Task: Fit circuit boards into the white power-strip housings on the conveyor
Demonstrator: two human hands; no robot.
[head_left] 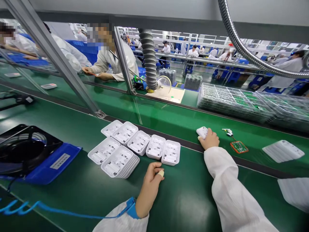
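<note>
My right hand point(210, 140) is closed round the near end of a small white plastic casing point(201, 131) over the green conveyor belt point(178, 120). Over the green table, my left hand point(152, 180) has its fingers curled but apart, holding nothing, with a pale cover on one fingertip. Just beyond it stand stacks of white plastic trays point(119, 161) with small dark parts inside, the nearest single stack point(171, 152) lying above my left fingertips. Right of my right hand, a green circuit board with an orange edge point(238, 146) and a small white part with wires point(228, 131) lie on the belt.
A black fan point(26, 148) on a blue base stands at the left. Blurred white stacks point(283, 150) lie at the right. Clear trays point(241, 100) are piled beyond the belt. A metal post point(55, 58) rises at left; a blue coiled cord point(72, 213) runs to my left wrist. Co-workers sit opposite.
</note>
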